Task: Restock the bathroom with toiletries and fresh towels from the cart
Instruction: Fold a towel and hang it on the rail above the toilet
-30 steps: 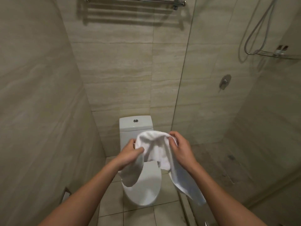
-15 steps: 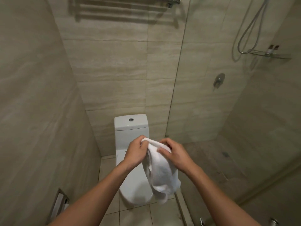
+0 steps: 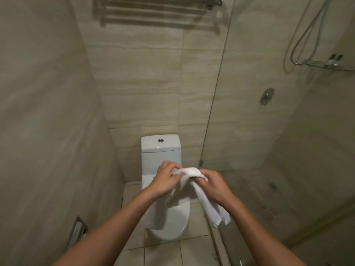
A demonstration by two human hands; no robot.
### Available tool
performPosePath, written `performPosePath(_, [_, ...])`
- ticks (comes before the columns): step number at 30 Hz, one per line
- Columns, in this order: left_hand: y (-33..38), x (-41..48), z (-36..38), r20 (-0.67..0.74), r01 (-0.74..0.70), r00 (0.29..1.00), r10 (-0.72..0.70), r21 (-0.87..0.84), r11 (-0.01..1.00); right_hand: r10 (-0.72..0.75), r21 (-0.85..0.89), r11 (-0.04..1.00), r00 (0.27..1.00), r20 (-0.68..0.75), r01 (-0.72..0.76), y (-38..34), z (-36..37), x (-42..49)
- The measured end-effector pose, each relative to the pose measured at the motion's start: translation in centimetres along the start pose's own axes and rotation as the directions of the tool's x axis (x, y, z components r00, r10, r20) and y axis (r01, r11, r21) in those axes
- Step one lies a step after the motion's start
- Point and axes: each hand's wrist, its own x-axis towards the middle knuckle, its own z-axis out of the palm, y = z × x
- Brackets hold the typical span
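Small white towel, bunched and partly twisted, in the lower centre of the frame: in the air, in front of the toilet and above its closed lid. Hangs in two loose tails, a short one below the left hand and a longer one toward the lower right, with a fringed end.

Probably being straightened or folded for the metal rack at the top edge of the frame. Could slip out if released too early on one side, and then fall on the lid or on the floor tiles; no longer fresh after that. Could also go up crooked, since bunched and not flat. With the longer tail so low, may brush the shower edge at lower right.

Left hand just left of the bunch, knuckles up, fingers curled over the cloth, grip clamped on the towel. Right hand just right of it, fingers curled under, grip also clamped on the towel. Close together, with only the bunch between. Forearms bare, rising from the two bottom corners of the frame.
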Motion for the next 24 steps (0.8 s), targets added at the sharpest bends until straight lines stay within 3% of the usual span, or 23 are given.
performPosePath(3, [-0.1, -0.9, 1.4, 0.106, -0.059, 0.993, 0.051, 0.074, 0.995, -0.052, -0.187, 0.980, 0.996, 0.068, 0.064, -1.4, 0.2, 0.9])
performPosePath(7, [0.6, -0.7, 1.5, -0.048, -0.069, 0.996, 0.071, 0.048, 0.996, -0.029, -0.160, 0.987, 0.999, -0.016, 0.026, -1.3, -0.6, 1.0])
performPosePath(12, [0.9, 0.4, 0.0, -0.201, 0.007, 0.980, -0.007, -0.003, 1.000, 0.024, -0.217, 0.976, 1.000, -0.012, -0.026, -0.3, -2.4, 0.5])
performPosePath(14, [0.9, 0.7, -0.5, -0.192, 0.045, 0.980, -0.043, 0.003, 0.999, 0.020, -0.127, 0.991, 0.998, -0.066, -0.029, -0.7, -2.5, 0.4])
performPosePath(17, [1.0, 0.8, -0.1, -0.213, 0.122, 0.973, -0.094, 0.122, 0.985, 0.040, 0.199, 0.980, 0.991, -0.127, -0.014, -2.6, -2.1, 0.8])
performPosePath(18, [1.2, 0.4, 0.2, -0.210, 0.157, 0.968, -0.137, 0.078, 0.985, 0.051, 0.274, 0.962, 0.990, -0.132, -0.013, -3.0, -2.0, 1.1])
performPosePath(21, [2.5, -1.4, 0.7, -0.019, 0.184, 0.981, -0.194, -0.241, 0.953, 0.105, 0.325, 0.944, 0.986, -0.130, -0.058, -2.9, -1.4, 2.2])
performPosePath(24, [3.6, -3.2, 0.6, 0.167, 0.172, 0.979, -0.121, -0.339, 0.925, 0.202, 0.388, 0.911, 0.971, -0.129, -0.138, -2.5, -0.7, 2.6])
